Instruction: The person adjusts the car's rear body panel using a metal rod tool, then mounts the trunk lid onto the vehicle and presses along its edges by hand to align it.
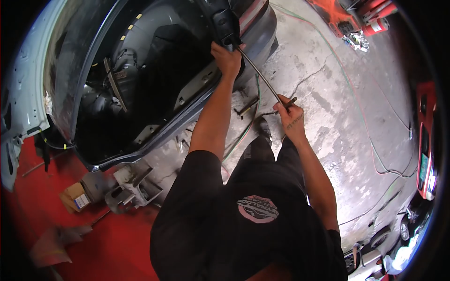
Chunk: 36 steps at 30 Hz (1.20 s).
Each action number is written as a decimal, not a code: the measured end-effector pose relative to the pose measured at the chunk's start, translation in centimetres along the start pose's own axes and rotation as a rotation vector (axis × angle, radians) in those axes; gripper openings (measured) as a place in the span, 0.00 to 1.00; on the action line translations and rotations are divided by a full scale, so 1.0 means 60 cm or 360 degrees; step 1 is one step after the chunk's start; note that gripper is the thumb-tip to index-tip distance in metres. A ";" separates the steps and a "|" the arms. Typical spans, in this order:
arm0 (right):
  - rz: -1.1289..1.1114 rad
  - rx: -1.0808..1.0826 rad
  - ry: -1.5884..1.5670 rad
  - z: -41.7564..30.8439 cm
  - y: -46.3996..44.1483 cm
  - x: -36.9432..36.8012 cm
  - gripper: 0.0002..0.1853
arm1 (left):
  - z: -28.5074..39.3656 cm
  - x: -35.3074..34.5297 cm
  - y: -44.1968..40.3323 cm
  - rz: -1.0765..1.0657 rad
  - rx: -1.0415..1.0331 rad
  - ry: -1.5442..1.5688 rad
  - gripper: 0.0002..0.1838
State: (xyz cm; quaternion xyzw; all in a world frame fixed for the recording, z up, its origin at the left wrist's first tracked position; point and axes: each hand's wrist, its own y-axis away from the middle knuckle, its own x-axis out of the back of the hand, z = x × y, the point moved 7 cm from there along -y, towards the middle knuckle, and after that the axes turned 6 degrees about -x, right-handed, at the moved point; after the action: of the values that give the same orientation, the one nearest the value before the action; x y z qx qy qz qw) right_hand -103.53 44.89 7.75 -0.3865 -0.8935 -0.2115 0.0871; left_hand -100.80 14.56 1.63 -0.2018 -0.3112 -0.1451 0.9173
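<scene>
My left hand (228,60) is closed at the lower end of a black car part (221,21) by the rear corner of the dark car body. A long, thin metal rod (260,75) slants from beside that hand down to my right hand (290,119). My right fingers are wrapped around the rod's near end, where a short dark crosswise handle (292,101) sticks out. The rod's far tip is hidden at the black part. Whether my left fingers also touch the rod, I cannot tell.
The open car body (159,84) fills the upper left. A cardboard box (75,197) and metal parts (133,185) lie below it. Hoses (349,79) cross the concrete floor (323,122). A red car (425,140) stands at the right edge.
</scene>
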 end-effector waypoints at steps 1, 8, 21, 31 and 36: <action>0.0010 0.0002 -0.0002 -0.001 0.000 -0.002 0.17 | 0.000 0.000 -0.001 -0.0005 -0.0020 -0.0005 0.59; 0.0055 0.0025 -0.0013 0.011 -0.005 -0.010 0.16 | -0.005 -0.004 -0.001 -0.0011 -0.0070 0.0026 0.58; 0.0308 0.0710 0.0798 0.006 0.019 -0.046 0.24 | 0.000 0.001 -0.001 -0.0054 -0.0120 0.0022 0.60; -0.0214 -0.0756 -0.1507 0.088 -0.012 -0.056 0.34 | -0.003 0.003 -0.002 -0.0056 -0.0071 -0.0011 0.62; 0.0179 -0.0653 -0.1278 0.046 0.008 -0.044 0.41 | -0.003 -0.001 -0.002 -0.0072 -0.0109 0.0076 0.61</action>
State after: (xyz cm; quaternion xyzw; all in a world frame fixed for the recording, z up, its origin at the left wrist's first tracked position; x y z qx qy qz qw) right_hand -101.33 44.67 4.59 -0.4951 -0.7737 -0.2124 -0.3335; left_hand -100.77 14.39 1.48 -0.2223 -0.2886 -0.1812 0.9135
